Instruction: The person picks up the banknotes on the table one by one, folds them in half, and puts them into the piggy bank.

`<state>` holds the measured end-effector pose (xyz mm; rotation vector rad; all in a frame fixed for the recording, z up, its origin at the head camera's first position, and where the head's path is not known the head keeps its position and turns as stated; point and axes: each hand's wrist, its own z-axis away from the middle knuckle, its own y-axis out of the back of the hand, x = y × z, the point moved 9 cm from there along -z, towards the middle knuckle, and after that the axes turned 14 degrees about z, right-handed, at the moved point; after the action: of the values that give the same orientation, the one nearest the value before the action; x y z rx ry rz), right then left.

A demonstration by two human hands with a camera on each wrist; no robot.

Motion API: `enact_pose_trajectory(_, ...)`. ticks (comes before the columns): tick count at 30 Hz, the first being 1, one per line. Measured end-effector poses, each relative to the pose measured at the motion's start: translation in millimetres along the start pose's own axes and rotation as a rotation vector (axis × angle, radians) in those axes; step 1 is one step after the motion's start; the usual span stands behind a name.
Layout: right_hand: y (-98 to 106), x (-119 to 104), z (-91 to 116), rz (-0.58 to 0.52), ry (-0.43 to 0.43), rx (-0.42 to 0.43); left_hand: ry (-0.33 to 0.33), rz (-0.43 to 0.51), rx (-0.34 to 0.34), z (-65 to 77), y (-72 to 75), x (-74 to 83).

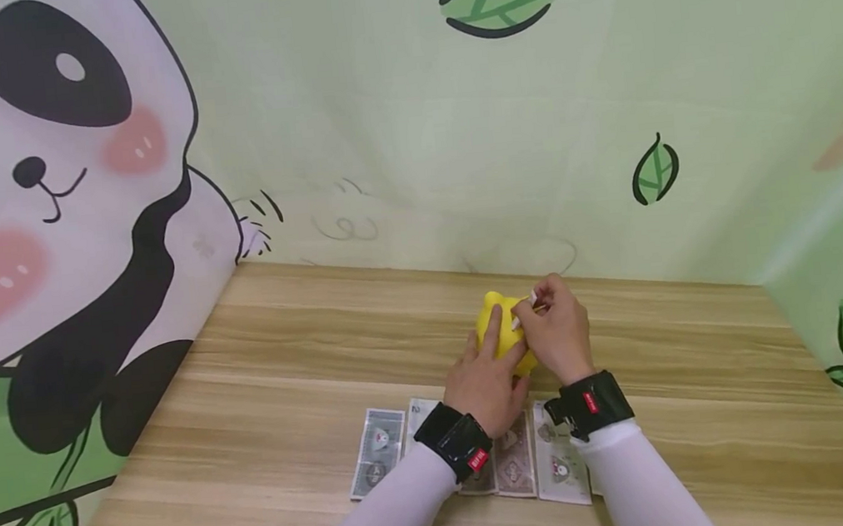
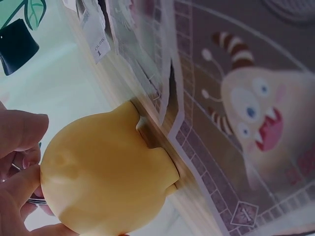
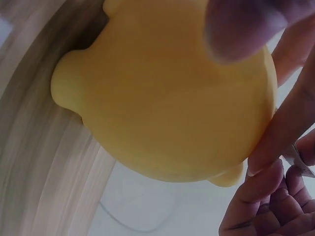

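A yellow piggy bank (image 1: 509, 337) stands on the wooden table, its rounded body filling much of the left wrist view (image 2: 108, 172) and the right wrist view (image 3: 167, 108). My left hand (image 1: 483, 387) holds it, fingers spread over the top and thumb along the near side. At the upper right of the bank, my right hand (image 1: 562, 336) pinches a small folded paper note (image 1: 533, 297) against its top. Much of the note is hidden by the fingers. Several play banknotes (image 1: 378, 449) lie in a row below the hands, one brown with a cartoon monster (image 2: 261, 108).
The wood-grain table (image 1: 258, 461) meets a pale green wall (image 1: 380, 133) just behind the piggy bank. A large printed panda (image 1: 126, 239) covers the left wall. Both forearms pass over the banknote row and hide parts of it.
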<state>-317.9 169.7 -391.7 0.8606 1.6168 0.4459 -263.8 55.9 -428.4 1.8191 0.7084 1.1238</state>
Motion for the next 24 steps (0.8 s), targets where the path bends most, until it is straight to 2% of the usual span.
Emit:
enact_pose_trajectory(12,-7.2,-0.6,-0.8,0.041,0.023,-0.014,-0.037,-0.008,0.055,-1.4,-2.8,-0.6)
enact_pose_trajectory(17,-9.5,4.4,4.1,-0.039,0.035,-0.013,-0.038,-0.004,0.053,-2.2,-4.0,-1.3)
enact_pose_trajectory(24,-12.1,11.6,10.7,-0.166,0.059,-0.044,-0.028,-0.018,0.015,-1.6,-4.7,-0.8)
